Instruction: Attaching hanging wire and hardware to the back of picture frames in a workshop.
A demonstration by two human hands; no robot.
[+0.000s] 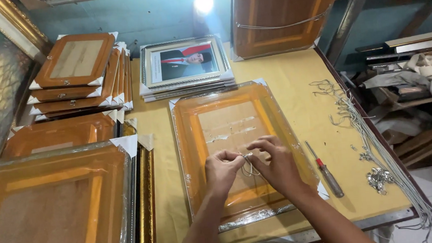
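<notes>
Yellow-topped and crowded, the long worktable (295,87) fills the frame from a dim blue wall at the top to its metal edge at the bottom. Stacks of orange-brown wooden picture frames wrapped in clear film (53,211) take the lower left, with more brown frames with white card corners (76,71) leaning in the upper left. A silver-edged framed portrait (184,62) sits on a small pile at upper centre.

At lower centre lies the large orange wooden frame, face down under clear plastic wrap (226,120) — stiff and flat, probably fairly light, but likely glazed and so fragile; its film looks slippery, so it is best gripped by the two long edges or the padded corners rather than the backing.

Over its lower half the left hand (222,168) and right hand (276,164) meet, fingertips nearly touching, both pinching a thin loop of pale hanging cord with a small metal fitting (249,162). The cord is limp and light — it needs a fine pinch near the fitting.

At right lie a bundle of grey cords (368,130), a red-handled screwdriver (325,171) and a little heap of silver metal hangers (378,178).
</notes>
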